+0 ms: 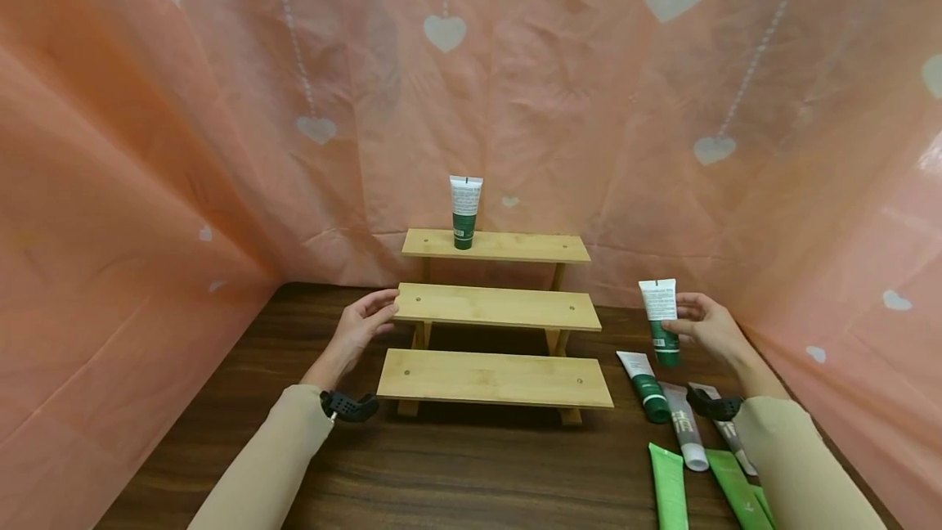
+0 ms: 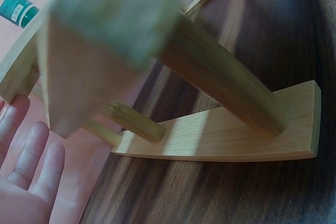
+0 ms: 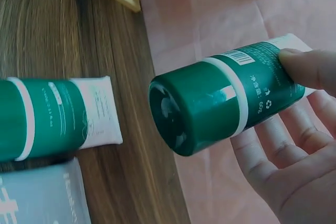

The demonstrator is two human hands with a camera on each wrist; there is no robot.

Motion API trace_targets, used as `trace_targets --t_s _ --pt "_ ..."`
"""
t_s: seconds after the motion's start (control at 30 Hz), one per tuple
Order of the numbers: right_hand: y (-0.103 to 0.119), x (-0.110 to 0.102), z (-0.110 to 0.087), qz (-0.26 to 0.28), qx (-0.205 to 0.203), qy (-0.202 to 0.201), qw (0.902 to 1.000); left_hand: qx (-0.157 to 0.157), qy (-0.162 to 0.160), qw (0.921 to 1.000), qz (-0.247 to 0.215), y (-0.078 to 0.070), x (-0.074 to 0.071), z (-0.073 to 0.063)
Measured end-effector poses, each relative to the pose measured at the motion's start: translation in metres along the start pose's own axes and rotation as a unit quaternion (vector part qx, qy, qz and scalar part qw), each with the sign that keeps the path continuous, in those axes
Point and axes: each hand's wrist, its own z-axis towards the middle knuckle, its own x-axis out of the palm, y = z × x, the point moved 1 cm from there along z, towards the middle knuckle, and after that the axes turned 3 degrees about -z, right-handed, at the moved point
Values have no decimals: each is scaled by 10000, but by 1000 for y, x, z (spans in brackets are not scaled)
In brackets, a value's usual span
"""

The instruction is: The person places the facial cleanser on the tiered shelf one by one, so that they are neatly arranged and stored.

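In the head view a three-step wooden shelf [image 1: 495, 376] stands on the table, with one green-and-white tube [image 1: 464, 213] upright on its top step. My right hand [image 1: 708, 332] holds another green-and-white tube [image 3: 210, 103] cap down, thumb on one side and fingers on the other, above the table right of the shelf. My left hand [image 1: 361, 324] is at the left end of the middle step [image 1: 500, 306], its fingertips at the step's edge. The left wrist view shows that hand's fingers [image 2: 31, 153] nearly straight; its thumb is hidden there.
Below my right hand lie a green-and-white tube [image 1: 646, 388], grey tubes [image 1: 684, 425] and bright green tubes [image 1: 668, 485], some partly covered by my right sleeve. A pink curtain [image 1: 559, 105] with white hearts hangs behind and beside the dark wooden table [image 1: 471, 464].
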Motion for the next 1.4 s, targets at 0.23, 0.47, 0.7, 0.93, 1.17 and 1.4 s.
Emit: trace_targets --t_s 0.23,0.47,0.7,0.93,1.17,1.4 --pt "15 6 3 -45 -218 -320 9992 -8 -15 10000 -18 0 0 1" --pt "31 10 3 242 -366 -620 9971 0 -1 10000 -36 0 0 0" --pt "49 17 4 647 -636 -915 9917 -9 -23 10000 -80 0 0 0" --pt "63 25 9 873 -785 -1060 9874 -62 -35 10000 -60 0 0 0" --pt "76 33 16 1338 -1018 -1074 9799 -58 -25 9999 -87 0 0 0" --pt "88 45 24 1691 -1075 -1077 9738 -26 15 9999 -132 0 0 0"
